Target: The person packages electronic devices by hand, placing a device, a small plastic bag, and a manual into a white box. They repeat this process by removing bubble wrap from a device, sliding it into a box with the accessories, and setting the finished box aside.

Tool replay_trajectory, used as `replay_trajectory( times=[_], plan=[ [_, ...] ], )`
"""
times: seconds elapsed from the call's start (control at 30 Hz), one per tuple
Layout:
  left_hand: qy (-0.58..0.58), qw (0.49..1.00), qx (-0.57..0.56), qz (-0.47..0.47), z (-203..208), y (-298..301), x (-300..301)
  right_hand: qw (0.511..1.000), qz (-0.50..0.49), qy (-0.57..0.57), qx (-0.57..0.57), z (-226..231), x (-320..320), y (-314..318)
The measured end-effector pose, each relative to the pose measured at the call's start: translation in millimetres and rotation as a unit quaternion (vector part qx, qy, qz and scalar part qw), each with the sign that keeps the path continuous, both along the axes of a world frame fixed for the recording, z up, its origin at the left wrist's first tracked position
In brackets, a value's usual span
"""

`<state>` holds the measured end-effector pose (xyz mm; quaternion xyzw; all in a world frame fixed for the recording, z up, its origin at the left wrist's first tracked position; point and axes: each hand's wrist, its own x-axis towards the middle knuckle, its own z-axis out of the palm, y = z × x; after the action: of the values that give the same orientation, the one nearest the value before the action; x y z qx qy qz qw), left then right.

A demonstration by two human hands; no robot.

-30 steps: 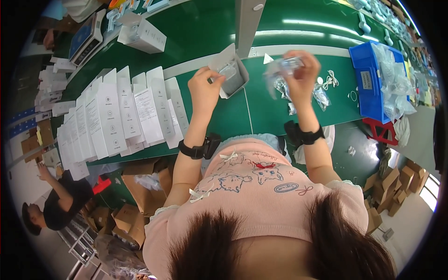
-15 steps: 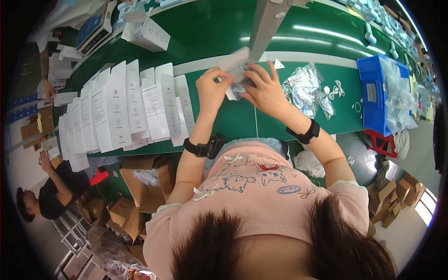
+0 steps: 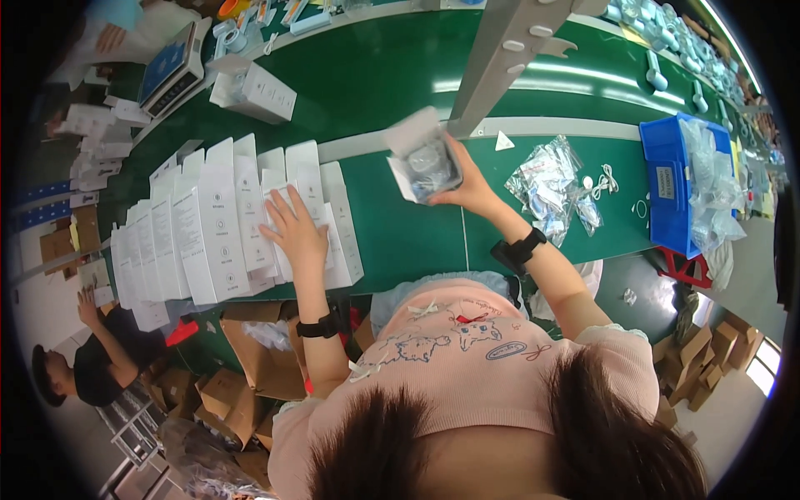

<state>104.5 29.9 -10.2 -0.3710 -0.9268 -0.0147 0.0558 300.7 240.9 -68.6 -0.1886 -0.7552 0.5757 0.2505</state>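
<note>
My right hand [image 3: 465, 177] grips an open white box [image 3: 415, 142] from its right side, tilted so its inside shows. Something in clear plastic [image 3: 429, 167] sits in that box; its exact kind is blurred. On the left, my left hand [image 3: 297, 232] lies with fingers spread on a row of white printed cartons [image 3: 206, 242], touching those near the row's right end. Several of these cartons stand side by side with their top flaps raised. To the right of my right hand lies a heap of small clear bags [image 3: 546, 179] beside a coiled white cable [image 3: 607, 181].
A blue bin [image 3: 667, 187] with bubble wrap stands at the right. A grey metal post [image 3: 500, 62] rises at the table's back bar. Another open white box [image 3: 254, 92] and a scale [image 3: 173, 67] are far left. A co-worker [image 3: 100, 358] is at left.
My left hand has let go of the box and moved left onto the carton row. My right hand keeps the box, which has turned to show its open top.
</note>
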Motion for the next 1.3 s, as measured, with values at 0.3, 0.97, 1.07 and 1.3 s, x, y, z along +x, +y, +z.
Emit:
replay_trajectory(
  times=[0.3, 0.97, 1.07, 1.3],
  plan=[
    [-0.224, 0.967, 0.094, -0.071, 23.8, 17.0, 58.3, 0.969, -0.192, 0.147, -0.052, -15.9, -156.4, 62.1],
    [-0.329, 0.919, 0.215, -0.020, -115.7, 74.4, 8.9, 0.949, -0.292, -0.094, 0.076, 44.7, 197.9, 48.4],
    [-0.633, 0.720, 0.284, 0.029, -121.1, 79.5, 9.7, 0.828, -0.514, -0.099, 0.199, 80.5, 284.5, 94.6],
    [-0.640, 0.680, 0.338, 0.117, -102.4, 87.1, 44.3, 0.526, -0.725, -0.408, 0.177, 137.9, 460.2, 264.1]
  ],
)
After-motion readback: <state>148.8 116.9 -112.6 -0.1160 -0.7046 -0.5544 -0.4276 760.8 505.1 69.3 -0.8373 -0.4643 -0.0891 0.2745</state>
